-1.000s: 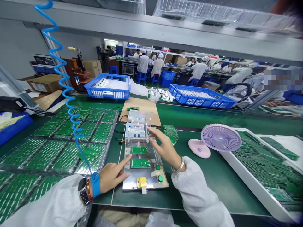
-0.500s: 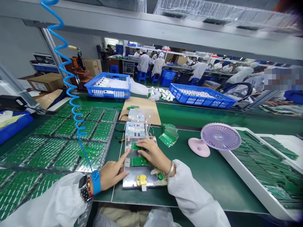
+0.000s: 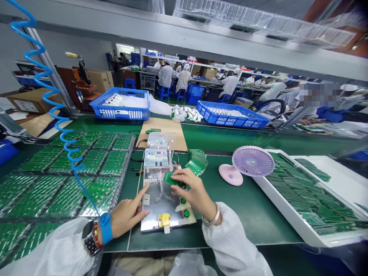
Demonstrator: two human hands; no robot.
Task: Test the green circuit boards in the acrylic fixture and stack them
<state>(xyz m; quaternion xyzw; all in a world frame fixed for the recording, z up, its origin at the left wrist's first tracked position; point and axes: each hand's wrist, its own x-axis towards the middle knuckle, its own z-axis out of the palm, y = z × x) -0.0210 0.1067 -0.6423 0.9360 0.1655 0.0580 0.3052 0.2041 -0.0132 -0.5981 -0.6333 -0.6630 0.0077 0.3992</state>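
My right hand pinches green circuit board material above the upper part of a metal test fixture; whether it is one board or two stacked, I cannot tell. Thin wires show on the fixture plate under it. On the fixture are a yellow block near the front and green buttons at the right. My left hand holds nothing, its index finger and thumb stretched out apart. That index fingertip rests at the fixture's left edge. Behind, a clear flap stands by a lit display module.
Trays of green boards cover the left, with a blue coiled cord hanging over them to my left wrist. A fanned board stack, a pink fan and a white bin of boards stand right. Blue baskets stand behind.
Two boards lay on the fixture; its plate is now bare, and my right hand has lifted board material from it. My left hand stays by the fixture's left edge. The view has shifted slightly right.
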